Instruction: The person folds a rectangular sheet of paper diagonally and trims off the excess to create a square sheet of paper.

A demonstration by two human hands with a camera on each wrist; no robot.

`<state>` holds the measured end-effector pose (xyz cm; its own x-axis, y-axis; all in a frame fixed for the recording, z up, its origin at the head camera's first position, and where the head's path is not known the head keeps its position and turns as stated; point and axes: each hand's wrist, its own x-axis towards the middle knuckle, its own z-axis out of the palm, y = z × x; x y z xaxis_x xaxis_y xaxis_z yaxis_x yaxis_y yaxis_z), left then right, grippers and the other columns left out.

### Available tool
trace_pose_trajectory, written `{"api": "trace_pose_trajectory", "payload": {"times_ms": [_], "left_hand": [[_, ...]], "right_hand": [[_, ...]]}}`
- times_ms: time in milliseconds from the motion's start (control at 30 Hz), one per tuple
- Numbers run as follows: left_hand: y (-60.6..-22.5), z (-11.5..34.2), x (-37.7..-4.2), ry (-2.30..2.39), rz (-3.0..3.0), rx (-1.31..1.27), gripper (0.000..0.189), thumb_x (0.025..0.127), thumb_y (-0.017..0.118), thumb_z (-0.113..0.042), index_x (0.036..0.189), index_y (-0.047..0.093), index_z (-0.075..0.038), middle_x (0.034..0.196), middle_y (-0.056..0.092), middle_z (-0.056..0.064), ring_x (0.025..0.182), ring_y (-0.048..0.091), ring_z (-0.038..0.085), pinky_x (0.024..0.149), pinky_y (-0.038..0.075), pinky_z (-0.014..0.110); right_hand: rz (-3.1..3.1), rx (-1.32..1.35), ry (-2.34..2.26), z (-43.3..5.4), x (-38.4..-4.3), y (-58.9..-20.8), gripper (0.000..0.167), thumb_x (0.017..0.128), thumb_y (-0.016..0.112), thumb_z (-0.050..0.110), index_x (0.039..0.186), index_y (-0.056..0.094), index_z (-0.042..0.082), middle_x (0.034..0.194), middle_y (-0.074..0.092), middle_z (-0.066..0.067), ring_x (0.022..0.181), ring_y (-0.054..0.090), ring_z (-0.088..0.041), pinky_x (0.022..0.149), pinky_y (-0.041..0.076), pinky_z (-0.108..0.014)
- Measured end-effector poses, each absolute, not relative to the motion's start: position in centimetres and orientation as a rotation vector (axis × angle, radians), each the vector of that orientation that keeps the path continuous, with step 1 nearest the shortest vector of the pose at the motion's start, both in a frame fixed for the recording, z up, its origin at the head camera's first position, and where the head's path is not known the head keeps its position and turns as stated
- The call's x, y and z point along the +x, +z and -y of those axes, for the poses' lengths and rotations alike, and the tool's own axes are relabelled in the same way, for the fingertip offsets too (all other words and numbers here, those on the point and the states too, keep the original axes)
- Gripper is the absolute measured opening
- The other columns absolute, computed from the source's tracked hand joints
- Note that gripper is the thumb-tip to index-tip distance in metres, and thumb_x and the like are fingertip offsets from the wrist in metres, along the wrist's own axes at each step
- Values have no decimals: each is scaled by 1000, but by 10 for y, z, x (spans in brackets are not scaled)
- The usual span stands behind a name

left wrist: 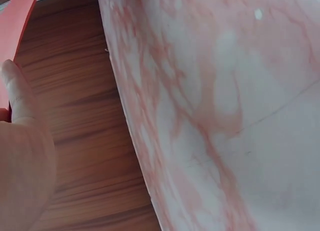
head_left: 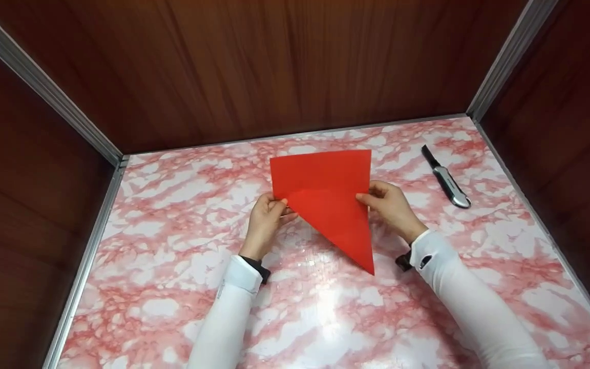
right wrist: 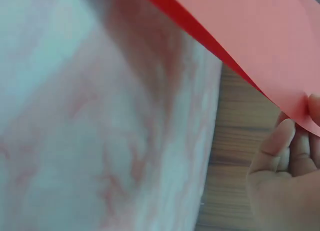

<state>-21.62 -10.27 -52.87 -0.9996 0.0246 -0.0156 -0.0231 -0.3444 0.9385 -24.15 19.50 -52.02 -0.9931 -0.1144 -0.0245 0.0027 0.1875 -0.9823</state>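
Both hands hold up a folded sheet of red paper (head_left: 325, 189). Its upper part is a straight-edged band, and below that a slanted edge runs down to a point at the lower right. My left hand (head_left: 267, 223) pinches the left edge where the slant begins, thumb in front. On the opposite edge my right hand (head_left: 392, 207) pinches the paper with its thumb on the front face. In the right wrist view, the paper (right wrist: 260, 46) shows two layers slightly apart along its edge, above the curled fingers (right wrist: 272, 146).
A utility knife (head_left: 448, 182) with a black and grey handle lies on the right of the pink-and-white marbled table (head_left: 172, 266), its dark blade end pointing away. Brown wood-grain panels (head_left: 285, 66) with metal edging enclose the back and sides.
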Motion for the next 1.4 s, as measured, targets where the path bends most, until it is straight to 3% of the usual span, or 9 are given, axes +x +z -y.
{"api": "trace_pose_trajectory", "payload": {"times_ms": [100, 233, 467, 633, 767, 1100, 1233, 1400], "left_hand": [[-523, 104, -211, 2539, -1755, 43, 12, 103, 56, 0, 113, 50, 0, 93, 64, 11, 84, 70, 22, 84, 60, 42], [-516, 111, -206, 2496, -1764, 81, 10, 103, 61, -8, 110, 57, 0, 97, 68, 11, 88, 72, 24, 86, 59, 42], [-506, 119, -201, 2498, -1799, 118, 12, 101, 66, -10, 99, 67, 2, 93, 71, 13, 87, 73, 24, 86, 59, 43], [-501, 117, -196, 2518, -1795, 125, 11, 100, 66, -8, 99, 68, 2, 91, 72, 12, 85, 73, 23, 86, 59, 43], [-498, 115, -194, 2538, -1788, 132, 9, 100, 65, -7, 99, 69, 2, 92, 72, 12, 85, 73, 23, 85, 59, 42], [-493, 122, -191, 2454, -1844, 167, 16, 100, 68, -10, 105, 67, 5, 97, 73, 15, 90, 73, 27, 87, 59, 45], [-491, 126, -191, 2430, -1855, 183, 18, 100, 68, -12, 107, 69, 4, 98, 73, 16, 94, 73, 32, 87, 58, 46], [-489, 129, -192, 2391, -1865, 197, 16, 99, 69, -13, 104, 70, 3, 98, 73, 15, 105, 65, 51, 90, 57, 50]], "right_hand": [[-2342, -127, -1964, -197, -237, -511, 28, 96, 74, 20, 111, 71, -3, 95, 71, -5, 86, 61, -20, 81, 49, -37], [-2333, -183, -1988, -200, -233, -501, 28, 96, 74, 17, 111, 70, -6, 93, 71, -4, 84, 63, -18, 79, 50, -33], [-2362, -229, -1971, -204, -228, -490, 32, 94, 77, 26, 109, 73, -2, 93, 73, -4, 84, 61, -19, 76, 47, -32], [-2374, -250, -1983, -204, -225, -483, 39, 92, 79, 34, 111, 74, 0, 96, 74, -4, 84, 61, -18, 76, 47, -32], [-2391, -272, -1952, -205, -223, -478, 39, 91, 80, 32, 115, 74, 2, 101, 76, -5, 85, 63, -18, 75, 47, -31], [-2452, -325, -1892, -207, -220, -472, 38, 88, 83, 30, 115, 77, 4, 102, 77, -10, 92, 72, -20, 84, 56, -29], [-2466, -333, -1884, -207, -220, -473, 37, 88, 83, 31, 114, 78, 6, 101, 77, -9, 91, 73, -21, 85, 55, -29], [-2477, -347, -1878, -208, -221, -476, 36, 87, 84, 32, 112, 78, 6, 99, 78, -8, 90, 73, -21, 84, 55, -29]]}}
